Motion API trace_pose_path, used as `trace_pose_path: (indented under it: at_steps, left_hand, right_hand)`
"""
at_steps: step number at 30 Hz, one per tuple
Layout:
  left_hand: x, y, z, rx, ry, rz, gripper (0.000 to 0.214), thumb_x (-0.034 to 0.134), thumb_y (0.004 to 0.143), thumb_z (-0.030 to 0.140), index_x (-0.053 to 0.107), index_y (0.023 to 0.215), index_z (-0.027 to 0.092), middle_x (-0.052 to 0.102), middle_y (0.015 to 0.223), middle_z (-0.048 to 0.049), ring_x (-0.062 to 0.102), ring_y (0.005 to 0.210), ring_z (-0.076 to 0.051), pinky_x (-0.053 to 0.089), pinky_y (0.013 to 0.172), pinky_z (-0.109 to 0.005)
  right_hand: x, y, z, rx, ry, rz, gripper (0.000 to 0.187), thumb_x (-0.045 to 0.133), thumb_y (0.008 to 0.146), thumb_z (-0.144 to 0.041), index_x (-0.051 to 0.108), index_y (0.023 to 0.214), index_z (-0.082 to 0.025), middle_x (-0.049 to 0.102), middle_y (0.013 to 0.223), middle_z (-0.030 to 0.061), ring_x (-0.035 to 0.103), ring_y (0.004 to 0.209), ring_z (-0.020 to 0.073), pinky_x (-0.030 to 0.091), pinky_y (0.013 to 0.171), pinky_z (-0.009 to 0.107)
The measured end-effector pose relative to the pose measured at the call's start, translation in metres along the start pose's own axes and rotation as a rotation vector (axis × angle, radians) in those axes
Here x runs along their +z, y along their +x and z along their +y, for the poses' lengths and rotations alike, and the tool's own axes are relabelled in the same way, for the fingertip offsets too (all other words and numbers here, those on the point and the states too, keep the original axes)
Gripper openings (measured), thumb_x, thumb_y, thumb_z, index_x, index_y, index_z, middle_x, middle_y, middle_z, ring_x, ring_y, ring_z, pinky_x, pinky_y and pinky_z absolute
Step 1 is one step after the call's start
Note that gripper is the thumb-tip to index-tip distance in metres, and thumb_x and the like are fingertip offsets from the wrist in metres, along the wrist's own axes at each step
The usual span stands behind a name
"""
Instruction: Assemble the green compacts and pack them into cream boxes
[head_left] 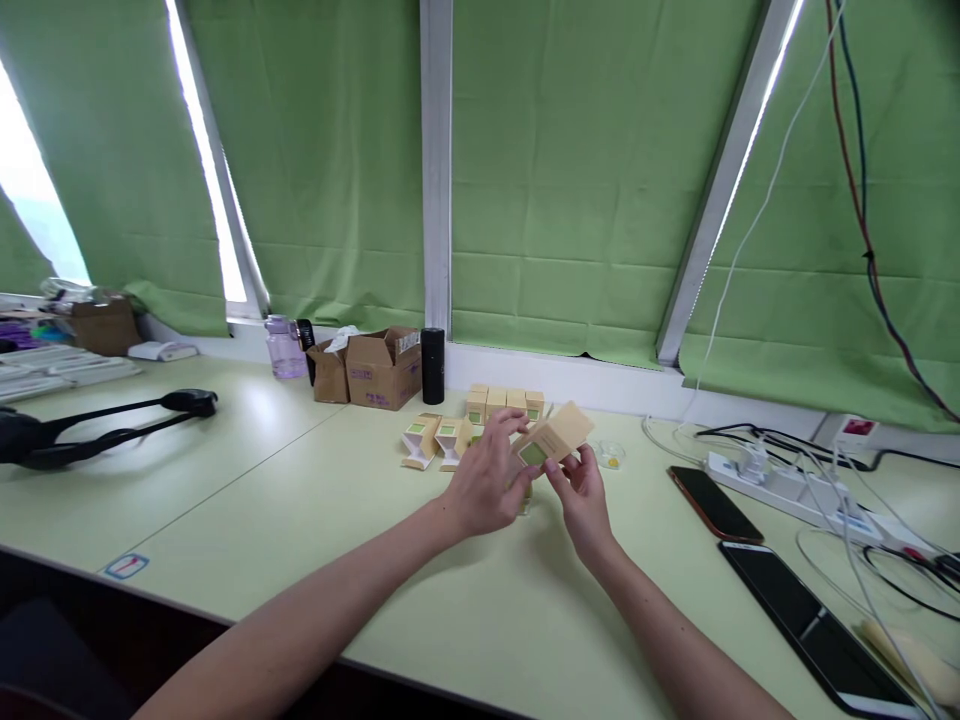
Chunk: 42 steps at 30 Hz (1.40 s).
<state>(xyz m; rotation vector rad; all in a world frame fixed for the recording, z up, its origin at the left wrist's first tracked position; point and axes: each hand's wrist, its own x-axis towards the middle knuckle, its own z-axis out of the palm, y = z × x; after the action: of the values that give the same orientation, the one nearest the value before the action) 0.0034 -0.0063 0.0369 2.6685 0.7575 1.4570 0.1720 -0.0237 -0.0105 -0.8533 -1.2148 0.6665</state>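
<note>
A small tan cardboard box (555, 435) with a green square label is held tilted above the table, its flap end pointing up to the right. My right hand (585, 500) pinches it from below and the right side. My left hand (484, 480) is curved round its left end, thumb low and fingers above. Two similar boxes with open flaps (421, 440) (453, 440) stand left of my hands. Behind them is a row of several closed small boxes (505, 402). A clear plastic piece with a yellow spot (611, 456) lies right of the held box. Something small under my hands is mostly hidden.
Two phones (716, 503) (814, 625) and a white power strip (787, 490) with tangled cables are at right. Brown cartons (382, 368), a black cylinder (433, 366) and a purple bottle (284, 347) stand at the back. A black strap-like object (105, 430) lies left.
</note>
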Motion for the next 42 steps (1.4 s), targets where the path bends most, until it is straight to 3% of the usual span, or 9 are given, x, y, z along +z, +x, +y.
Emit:
trace_pose_path:
  at_steps: [2, 7, 13, 16, 22, 30, 34, 39, 42]
  left_hand:
    - [-0.004, 0.001, -0.011, -0.06, -0.105, -0.044, 0.051, 0.058, 0.096, 0.027, 0.037, 0.142, 0.021, 0.05, 0.144, -0.0193, 0.05, 0.137, -0.031, 0.048, 0.111, -0.051]
    - [-0.007, -0.005, -0.034, -0.098, -0.22, -0.149, 0.054, 0.06, 0.096, 0.024, 0.04, 0.147, 0.025, 0.054, 0.144, -0.015, 0.05, 0.137, -0.03, 0.045, 0.115, -0.05]
    - [-0.006, -0.016, -0.04, 0.032, -0.001, 0.03, 0.048, 0.064, 0.086, 0.011, 0.052, 0.13, 0.025, 0.053, 0.14, -0.0156, 0.047, 0.138, -0.033, 0.044, 0.112, -0.054]
    - [-0.004, -0.019, -0.042, 0.133, 0.131, 0.163, 0.041, 0.067, 0.085, 0.014, 0.052, 0.121, 0.026, 0.05, 0.138, -0.0157, 0.047, 0.134, -0.033, 0.046, 0.108, -0.056]
    - [-0.004, -0.025, -0.044, 0.266, 0.291, 0.301, 0.037, 0.062, 0.087, 0.009, 0.05, 0.115, 0.029, 0.049, 0.134, -0.0122, 0.05, 0.127, -0.03, 0.049, 0.103, -0.053]
    - [-0.007, -0.026, -0.04, 0.237, 0.186, 0.258, 0.039, 0.066, 0.085, 0.017, 0.047, 0.118, 0.029, 0.05, 0.133, -0.0137, 0.051, 0.129, -0.032, 0.047, 0.105, -0.056]
    - [-0.009, -0.023, -0.036, 0.082, -0.086, 0.261, 0.05, 0.075, 0.08, 0.035, 0.05, 0.122, 0.023, 0.051, 0.138, -0.0185, 0.05, 0.134, -0.035, 0.046, 0.109, -0.057]
    - [0.001, -0.025, -0.045, -0.27, -0.529, 0.296, 0.055, 0.075, 0.084, 0.045, 0.051, 0.129, 0.023, 0.062, 0.132, -0.0144, 0.06, 0.125, -0.029, 0.053, 0.103, -0.047]
    - [0.008, -0.026, -0.052, -0.382, -0.756, 0.282, 0.06, 0.08, 0.08, 0.051, 0.055, 0.124, 0.018, 0.067, 0.123, -0.0148, 0.064, 0.119, -0.03, 0.052, 0.103, -0.046]
  right_hand:
    - [-0.001, -0.001, 0.0, -0.016, 0.01, -0.024, 0.048, 0.068, 0.088, -0.055, 0.051, 0.123, -0.027, 0.072, 0.118, 0.0089, 0.067, 0.105, 0.0256, 0.053, 0.088, 0.04]
    - [-0.003, -0.007, -0.005, -0.194, -0.201, -0.057, 0.044, 0.064, 0.093, -0.038, 0.049, 0.132, -0.026, 0.066, 0.124, 0.0112, 0.063, 0.114, 0.028, 0.054, 0.097, 0.046]
    - [-0.008, -0.009, -0.009, -0.724, -0.513, -0.196, 0.058, 0.052, 0.091, -0.012, 0.044, 0.146, -0.03, 0.049, 0.149, 0.0136, 0.048, 0.14, 0.0329, 0.047, 0.109, 0.059]
    - [-0.01, -0.009, -0.007, -0.836, -0.605, -0.184, 0.063, 0.048, 0.092, -0.005, 0.045, 0.146, -0.035, 0.044, 0.151, 0.0128, 0.049, 0.139, 0.0321, 0.052, 0.103, 0.057]
    - [-0.013, -0.006, 0.002, -0.813, -0.647, -0.104, 0.066, 0.053, 0.093, -0.012, 0.036, 0.152, -0.034, 0.051, 0.141, 0.0147, 0.052, 0.134, 0.0345, 0.054, 0.1, 0.061]
    - [-0.016, -0.004, 0.005, -0.774, -0.681, -0.062, 0.062, 0.055, 0.092, -0.013, 0.038, 0.15, -0.029, 0.053, 0.133, 0.0149, 0.052, 0.129, 0.0341, 0.053, 0.101, 0.06]
    - [-0.015, -0.005, 0.002, -0.778, -0.685, -0.057, 0.062, 0.056, 0.091, -0.012, 0.04, 0.149, -0.028, 0.055, 0.132, 0.0151, 0.053, 0.129, 0.0344, 0.053, 0.101, 0.059]
    - [-0.015, -0.006, 0.002, -0.761, -0.685, -0.053, 0.061, 0.056, 0.092, -0.014, 0.04, 0.148, -0.029, 0.055, 0.133, 0.0147, 0.053, 0.129, 0.035, 0.052, 0.101, 0.061]
    - [-0.015, -0.006, 0.004, -0.748, -0.678, -0.057, 0.059, 0.057, 0.092, -0.015, 0.042, 0.147, -0.028, 0.055, 0.133, 0.0147, 0.052, 0.13, 0.0348, 0.051, 0.102, 0.06]
